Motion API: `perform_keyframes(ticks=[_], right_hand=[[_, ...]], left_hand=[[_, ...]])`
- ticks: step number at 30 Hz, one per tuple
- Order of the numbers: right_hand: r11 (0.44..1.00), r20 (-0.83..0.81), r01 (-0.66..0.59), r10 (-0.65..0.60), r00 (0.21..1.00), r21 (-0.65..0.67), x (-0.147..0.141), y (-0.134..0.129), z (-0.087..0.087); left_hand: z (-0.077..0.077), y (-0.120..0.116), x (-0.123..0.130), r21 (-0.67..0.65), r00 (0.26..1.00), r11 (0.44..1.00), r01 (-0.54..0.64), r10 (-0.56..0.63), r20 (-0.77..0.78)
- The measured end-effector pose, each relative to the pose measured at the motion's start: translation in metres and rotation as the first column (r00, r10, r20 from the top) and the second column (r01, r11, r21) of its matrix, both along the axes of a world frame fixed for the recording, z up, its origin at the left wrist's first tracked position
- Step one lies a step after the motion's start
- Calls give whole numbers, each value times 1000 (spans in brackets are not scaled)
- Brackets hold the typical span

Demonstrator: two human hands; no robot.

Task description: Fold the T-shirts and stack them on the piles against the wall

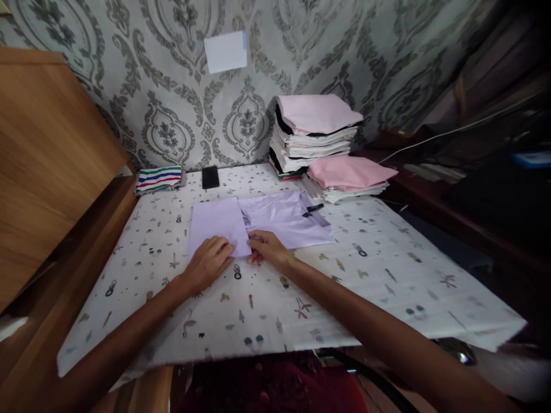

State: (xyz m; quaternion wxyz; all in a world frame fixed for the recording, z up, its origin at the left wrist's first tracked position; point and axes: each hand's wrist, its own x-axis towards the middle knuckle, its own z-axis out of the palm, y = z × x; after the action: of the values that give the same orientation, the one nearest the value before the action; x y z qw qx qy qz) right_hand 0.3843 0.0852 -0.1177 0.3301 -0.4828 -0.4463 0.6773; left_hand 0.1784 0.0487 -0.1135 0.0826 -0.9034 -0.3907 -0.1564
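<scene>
A lavender shirt (275, 221) lies flat across the middle of the table, its left part folded over into a smooth panel. A dark label shows near its right end, by the neckline. My left hand (210, 261) rests on the near edge of the folded panel, fingers lying on the fabric. Just to the right, my right hand (267, 248) pinches the panel's edge between thumb and fingers. The two hands are a short way apart.
The table cover (258, 321) is white with small prints. Behind the shirt stand a tall stack of folded clothes (316, 135) and a lower pink-topped stack (348, 175). A striped folded cloth (159, 179) and a black phone-like object (210, 177) lie at the back left. Wooden furniture (51, 166) borders the left side.
</scene>
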Motion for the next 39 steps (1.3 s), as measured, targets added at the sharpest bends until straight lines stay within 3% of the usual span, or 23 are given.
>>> perform_keyframes(ticks=[5,8,13,16,19,23,28,33,36,39], right_hand=[[1000,23,2,-3,1000,19,1,1,2],[991,123,-7,-9,992,131,1,2,1],[921,403,-181,28,915,346,5,3,0],[873,535,-249,-17,844,420,10,9,7],[807,651,-304,-128,748,507,8,31,19],[743,782,-405,-250,571,533,-12,82,32],[797,836,-392,-239,494,460,-45,147,30],[818,832,-361,-233,504,448,-62,168,19],[773,784,-361,-267,560,521,-64,163,17],[737,736,-350,-285,614,578,-64,155,18]], left_hand=[[-3,7,11,44,1000,999,-14,14,-6],[-7,5,10,82,999,997,16,-14,-31],[-15,3,11,189,994,980,55,-36,-107],[-15,4,15,213,991,975,61,-34,-127],[-13,5,19,237,989,970,64,-30,-143],[-10,6,21,256,992,965,66,-36,-120],[-12,4,23,139,988,985,104,-87,-128],[-6,2,18,-28,989,989,144,-143,35],[2,29,-3,-116,968,992,40,-10,249],[8,83,-34,-163,887,965,-208,256,384]])
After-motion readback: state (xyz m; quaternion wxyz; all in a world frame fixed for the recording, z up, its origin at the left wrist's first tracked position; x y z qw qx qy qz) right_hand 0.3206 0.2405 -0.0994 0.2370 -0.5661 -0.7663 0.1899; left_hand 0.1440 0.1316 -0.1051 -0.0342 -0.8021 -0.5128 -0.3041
